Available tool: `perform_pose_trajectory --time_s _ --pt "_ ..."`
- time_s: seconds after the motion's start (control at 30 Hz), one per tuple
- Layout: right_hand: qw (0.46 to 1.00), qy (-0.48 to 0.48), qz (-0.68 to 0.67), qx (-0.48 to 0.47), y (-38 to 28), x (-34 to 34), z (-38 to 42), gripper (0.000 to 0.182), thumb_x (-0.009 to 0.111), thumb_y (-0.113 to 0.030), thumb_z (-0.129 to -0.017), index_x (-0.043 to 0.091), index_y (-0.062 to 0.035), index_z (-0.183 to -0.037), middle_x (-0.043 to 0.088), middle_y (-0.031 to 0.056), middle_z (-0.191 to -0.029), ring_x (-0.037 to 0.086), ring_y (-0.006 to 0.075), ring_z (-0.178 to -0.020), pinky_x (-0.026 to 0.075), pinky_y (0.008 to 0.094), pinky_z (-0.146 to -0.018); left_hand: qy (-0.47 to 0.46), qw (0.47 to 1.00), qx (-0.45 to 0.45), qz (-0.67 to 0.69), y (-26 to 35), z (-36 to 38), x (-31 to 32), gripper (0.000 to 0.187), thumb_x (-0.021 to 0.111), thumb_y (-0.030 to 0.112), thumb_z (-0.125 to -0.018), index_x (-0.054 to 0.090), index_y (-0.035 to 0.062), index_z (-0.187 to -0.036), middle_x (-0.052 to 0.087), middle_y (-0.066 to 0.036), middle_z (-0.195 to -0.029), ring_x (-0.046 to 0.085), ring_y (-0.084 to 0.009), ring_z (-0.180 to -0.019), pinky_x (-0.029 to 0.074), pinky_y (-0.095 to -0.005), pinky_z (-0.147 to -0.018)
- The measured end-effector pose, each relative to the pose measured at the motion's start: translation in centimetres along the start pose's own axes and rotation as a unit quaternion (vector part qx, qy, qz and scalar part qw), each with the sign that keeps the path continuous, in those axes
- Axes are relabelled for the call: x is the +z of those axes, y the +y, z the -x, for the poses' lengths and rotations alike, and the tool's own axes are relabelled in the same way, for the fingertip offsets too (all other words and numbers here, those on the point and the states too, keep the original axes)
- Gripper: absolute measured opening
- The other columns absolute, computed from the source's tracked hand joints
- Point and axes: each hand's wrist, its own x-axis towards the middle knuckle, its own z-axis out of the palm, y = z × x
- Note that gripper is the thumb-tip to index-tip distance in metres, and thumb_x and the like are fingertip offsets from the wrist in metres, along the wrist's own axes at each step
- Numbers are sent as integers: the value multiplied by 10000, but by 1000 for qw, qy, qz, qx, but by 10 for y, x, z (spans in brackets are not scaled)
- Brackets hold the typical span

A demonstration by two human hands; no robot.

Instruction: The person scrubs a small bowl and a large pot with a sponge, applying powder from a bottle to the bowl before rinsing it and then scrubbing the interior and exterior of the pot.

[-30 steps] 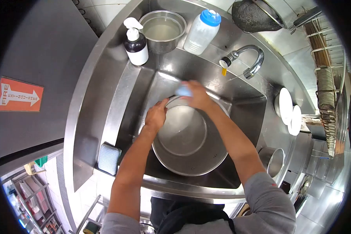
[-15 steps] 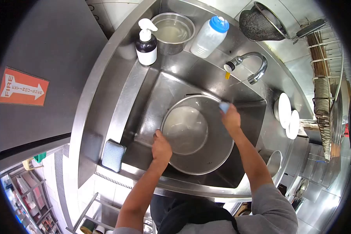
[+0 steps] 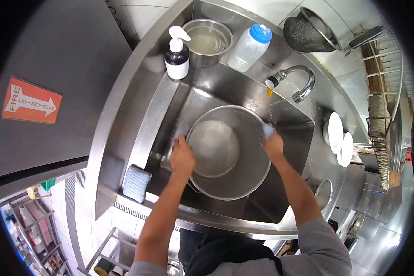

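A large steel pot (image 3: 225,152) stands tilted in the steel sink (image 3: 170,99). My left hand (image 3: 182,155) grips the pot's left rim. At the pot's right rim my right hand (image 3: 274,143) holds a small blue sponge (image 3: 267,130) pressed against the rim. The pot's inside looks wet and holds nothing solid.
A pump soap bottle (image 3: 176,54), a steel bowl of cloudy water (image 3: 208,40) and a white bottle with a blue cap (image 3: 249,45) stand behind the sink. The tap (image 3: 295,82) arches at right. A second blue sponge (image 3: 137,183) lies on the front ledge. White plates (image 3: 338,138) sit at right.
My right hand carried the sponge from the pot's far rim round to its right side. My left hand slid along the left rim, and the pot shifted a little in the sink.
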Motion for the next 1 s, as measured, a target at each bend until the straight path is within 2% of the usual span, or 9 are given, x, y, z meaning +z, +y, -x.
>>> perform_pose_trajectory --time_s 0.13,0.33,0.43,0.47,0.57,0.73,0.77,0.83,1.0 --pt "976 -102 6 190 42 6 58 451 639 -384 -822 603 21 -1016 658 258 -877 641 427 -846 513 487 -774 6 999 -36 36 -7 37 15 393 541 67 -855 376 43 -1210 523 -255 -1100 574 -451 -985 477 -521 -813" --pt "992 -32 75 -98 -76 -8 -77 363 619 -285 -841 528 -50 -1103 655 191 -969 645 373 -884 518 468 -767 67 994 -25 81 -8 -6 34 375 539 20 -846 376 25 -1184 562 -267 -1030 575 -459 -953 467 -528 -794" --pt "912 -90 -93 -389 -173 45 -115 206 599 -89 -786 590 -80 -991 644 156 -993 641 336 -893 523 442 -775 74 996 -3 55 -1 -23 35 319 543 12 -845 386 21 -1123 589 -260 -971 587 -455 -911 461 -535 -774" --pt "823 -86 -80 -556 -203 37 -97 202 592 -64 -758 598 -83 -959 636 168 -1012 633 339 -897 519 441 -774 87 994 28 57 -2 -35 37 297 547 33 -847 390 31 -1100 594 -258 -960 590 -454 -897 458 -541 -767" --pt "780 -29 7 -626 -228 41 -63 135 497 -100 -822 604 -88 -903 647 140 -926 639 307 -899 516 439 -771 66 995 56 45 3 -55 33 274 558 86 -850 399 51 -1071 599 -260 -970 591 -454 -895 455 -550 -759" --pt "988 -4 66 -137 -105 17 -114 277 576 -156 -835 559 -62 -1095 656 194 -964 661 372 -837 538 462 -716 -34 999 28 13 3 -22 26 460 564 171 -859 373 89 -1270 558 -215 -1169 605 -429 -965 488 -509 -807" --pt "977 -9 123 -175 -60 1 -106 377 600 -248 -851 527 -17 -1139 661 196 -966 663 363 -858 538 463 -721 -49 998 12 35 2 -2 29 477 545 151 -871 349 93 -1302 521 -213 -1221 592 -436 -989 480 -519 -826" --pt "991 -56 122 -21 9 -13 -75 484 615 -373 -857 495 11 -1125 665 196 -945 662 369 -861 540 447 -768 -46 997 -7 61 13 22 37 456 527 130 -876 351 90 -1295 518 -217 -1219 589 -439 -994 480 -517 -829" --pt "965 -140 197 104 49 -38 45 538 655 -325 -832 472 16 -1205 603 192 -1085 624 372 -978 519 436 -814 -47 995 -24 82 20 34 42 342 470 65 -893 384 77 -1224 538 -227 -1154 595 -453 -952 492 -516 -803"
